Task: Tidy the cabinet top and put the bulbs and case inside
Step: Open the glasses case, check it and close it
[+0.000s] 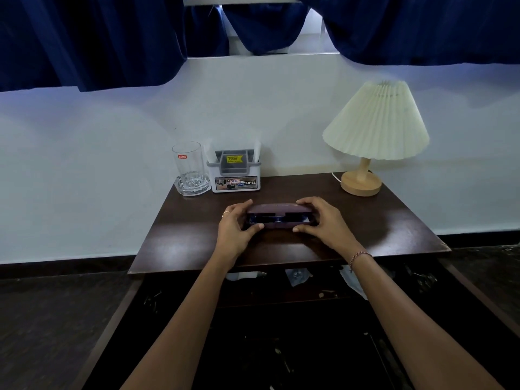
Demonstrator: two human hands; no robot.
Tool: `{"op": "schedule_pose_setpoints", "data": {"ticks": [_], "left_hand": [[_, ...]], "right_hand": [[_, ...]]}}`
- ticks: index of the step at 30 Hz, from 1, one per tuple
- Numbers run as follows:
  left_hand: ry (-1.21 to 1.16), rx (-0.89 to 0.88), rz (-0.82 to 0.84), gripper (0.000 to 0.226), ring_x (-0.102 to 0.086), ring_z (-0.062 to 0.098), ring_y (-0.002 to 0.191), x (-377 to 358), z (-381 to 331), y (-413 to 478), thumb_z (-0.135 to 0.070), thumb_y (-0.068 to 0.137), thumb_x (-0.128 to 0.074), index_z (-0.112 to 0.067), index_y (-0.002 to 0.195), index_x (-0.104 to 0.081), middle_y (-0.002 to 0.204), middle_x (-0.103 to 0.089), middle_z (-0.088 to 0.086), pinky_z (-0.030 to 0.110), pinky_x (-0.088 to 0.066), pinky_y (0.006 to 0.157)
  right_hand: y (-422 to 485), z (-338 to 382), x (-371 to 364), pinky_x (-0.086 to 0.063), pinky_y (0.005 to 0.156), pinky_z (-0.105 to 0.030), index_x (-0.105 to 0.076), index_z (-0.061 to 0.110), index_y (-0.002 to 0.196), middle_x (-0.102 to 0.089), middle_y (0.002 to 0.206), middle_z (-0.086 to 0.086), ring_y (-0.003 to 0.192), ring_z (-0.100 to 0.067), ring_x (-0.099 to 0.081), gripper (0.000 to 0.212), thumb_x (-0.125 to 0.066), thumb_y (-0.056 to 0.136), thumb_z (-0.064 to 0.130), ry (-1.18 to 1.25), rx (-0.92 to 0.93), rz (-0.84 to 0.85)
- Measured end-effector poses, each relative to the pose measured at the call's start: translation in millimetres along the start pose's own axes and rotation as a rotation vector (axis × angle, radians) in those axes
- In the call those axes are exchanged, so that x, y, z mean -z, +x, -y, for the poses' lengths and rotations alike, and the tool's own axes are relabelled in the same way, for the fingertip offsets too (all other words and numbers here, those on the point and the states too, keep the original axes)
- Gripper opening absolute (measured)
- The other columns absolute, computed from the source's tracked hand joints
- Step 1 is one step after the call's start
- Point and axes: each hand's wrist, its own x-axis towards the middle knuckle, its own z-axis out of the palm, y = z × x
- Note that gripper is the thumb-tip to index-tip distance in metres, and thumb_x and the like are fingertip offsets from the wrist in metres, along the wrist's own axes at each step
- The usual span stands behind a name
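Note:
A dark maroon case [278, 209] lies in the middle of the dark wooden cabinet top [380, 220], its lid partly raised so a dark gap shows along the front. My left hand [235, 229] grips its left end, thumb on the front edge. My right hand [323, 220] grips its right end in the same way. Below the top's front edge the cabinet stands open, and pale wrapped items [298, 275] lie inside in shadow; I cannot tell whether they are bulbs.
At the back left a clear glass tumbler [188, 164] stands in a glass dish, next to a white and grey plastic organiser [235, 173]. A pleated cream lamp [375, 122] on a wooden base occupies the back right. The open cabinet doors flank my arms.

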Motion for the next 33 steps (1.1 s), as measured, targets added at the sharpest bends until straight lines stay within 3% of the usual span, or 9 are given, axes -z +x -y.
{"op": "schedule_pose_setpoints", "data": {"ticks": [5,9,14,16,21,23,27,31,33], "left_hand": [[0.065,-0.056,0.005,0.063,-0.052,0.021,0.120,-3,3,0,0.005,0.068,-0.075,-0.009,0.126,-0.055,0.130,-0.049,0.012,0.031,-0.039,0.108],[0.069,-0.048,-0.001,0.060,-0.055,0.014,0.113,-4,5,1,0.008,0.069,-0.073,-0.013,0.123,-0.057,0.127,-0.051,0.009,0.018,-0.039,0.099],[-0.011,-0.004,0.027,0.063,-0.059,0.021,0.113,-4,4,1,0.007,0.071,-0.072,-0.020,0.125,-0.055,0.125,-0.056,0.007,0.034,-0.046,0.102],[0.030,-0.004,0.050,0.067,-0.059,0.017,0.109,-4,4,1,0.003,0.070,-0.075,-0.024,0.127,-0.053,0.122,-0.056,-0.001,0.031,-0.046,0.101],[0.197,-0.022,0.061,0.068,-0.056,0.018,0.112,-6,2,2,-0.007,0.066,-0.080,-0.030,0.125,-0.053,0.124,-0.054,0.001,0.032,-0.045,0.101],[0.211,-0.052,0.064,0.064,-0.056,0.021,0.112,-6,2,1,-0.009,0.065,-0.081,-0.029,0.120,-0.057,0.119,-0.055,0.002,0.036,-0.046,0.101],[0.111,-0.083,0.068,0.051,-0.060,0.020,0.107,-5,3,1,-0.009,0.065,-0.082,-0.026,0.109,-0.065,0.114,-0.059,0.008,0.037,-0.047,0.101],[-0.011,-0.045,0.051,0.040,-0.062,0.016,0.104,-4,4,2,-0.015,0.073,-0.077,-0.030,0.108,-0.065,0.116,-0.062,0.009,0.025,-0.050,0.092],[-0.024,-0.025,0.027,0.033,-0.062,0.011,0.102,-4,4,3,-0.023,0.078,-0.072,-0.035,0.108,-0.064,0.113,-0.066,0.003,0.016,-0.047,0.086]], "right_hand": [[-8,4,-2,-0.048,0.098,-0.031,-0.057,0.025,0.118,-0.062,0.120,0.003,0.110,-0.010,-0.057,0.058,-0.082,0.066,0.027,-0.132,0.048,-0.062],[-12,6,-3,-0.047,0.098,-0.028,-0.059,0.025,0.117,-0.063,0.121,0.003,0.111,-0.010,-0.058,0.053,-0.080,0.068,0.028,-0.111,0.080,-0.091],[-12,8,-2,-0.047,0.093,-0.020,-0.065,0.024,0.108,-0.066,0.115,0.005,0.107,-0.005,-0.059,0.029,-0.068,0.081,0.035,-0.047,0.064,-0.174],[-12,8,-2,-0.046,0.093,-0.018,-0.066,0.025,0.106,-0.067,0.114,0.006,0.107,-0.004,-0.059,0.024,-0.064,0.084,0.034,-0.021,0.055,-0.183],[-10,4,-1,-0.046,0.100,-0.029,-0.066,0.025,0.107,-0.062,0.125,0.004,0.117,-0.008,-0.056,0.024,-0.062,0.086,0.033,0.039,0.042,-0.150],[-9,3,-1,-0.053,0.093,-0.035,-0.066,0.026,0.108,-0.056,0.132,0.005,0.121,-0.010,-0.053,0.025,-0.062,0.085,0.035,0.110,0.007,-0.119],[-9,1,1,-0.060,0.065,-0.028,-0.064,0.034,0.109,-0.048,0.138,0.012,0.122,-0.010,-0.050,0.028,-0.067,0.081,0.034,0.313,-0.057,-0.131],[-7,-3,2,-0.055,0.084,-0.034,-0.062,0.033,0.114,-0.056,0.124,0.016,0.118,-0.006,-0.052,0.045,-0.076,0.072,0.035,0.227,-0.075,-0.115],[-6,-3,3,-0.048,0.093,-0.023,-0.061,0.034,0.115,-0.058,0.114,0.020,0.113,0.002,-0.053,0.051,-0.080,0.067,0.031,0.193,-0.053,-0.062]]}}
